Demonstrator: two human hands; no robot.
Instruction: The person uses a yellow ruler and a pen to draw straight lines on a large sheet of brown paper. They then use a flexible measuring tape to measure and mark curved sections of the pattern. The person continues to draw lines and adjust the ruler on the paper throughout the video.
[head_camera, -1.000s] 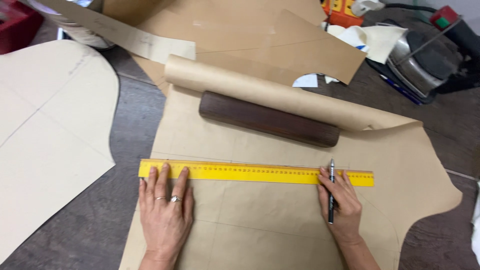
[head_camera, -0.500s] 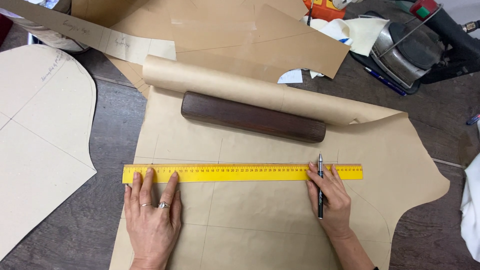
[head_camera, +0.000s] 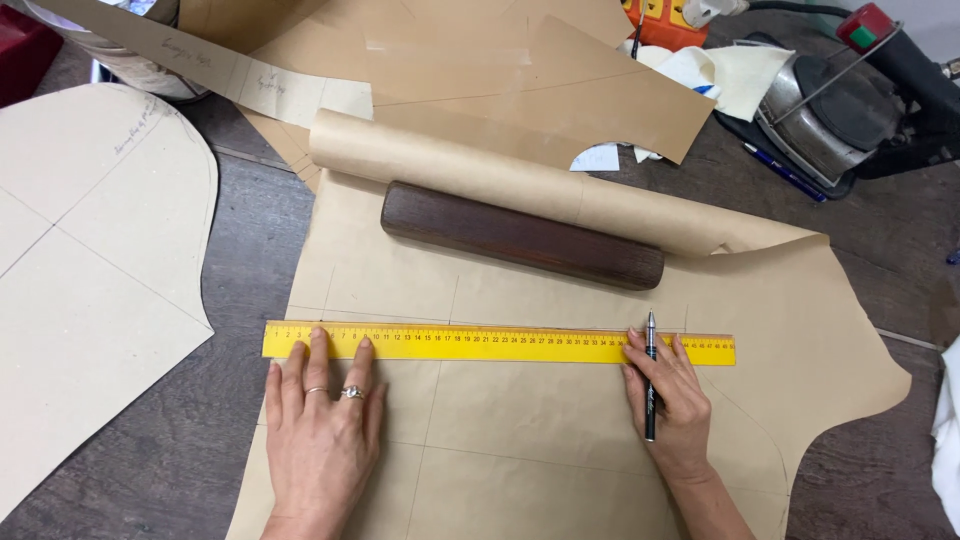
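Dark wooden surface (head_camera: 240, 260) carries my brown pattern paper (head_camera: 560, 450). Since a second ago my long yellow ruler (head_camera: 498, 343) hasn't shifted on the paper, so the line stays aligned. My left hand (head_camera: 322, 430), flat and released, pins its near end; my right hand (head_camera: 672, 400) grasps a black pen (head_camera: 650, 375), tip just above the ruler's edge.

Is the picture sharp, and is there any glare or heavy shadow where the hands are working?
Head view: light is even and soft; the yellow ruler and brown paper look sharp. The left hand and right hand cast only faint shadows. Mild glare shows on the metal iron at upper right; the edges look slightly soft.
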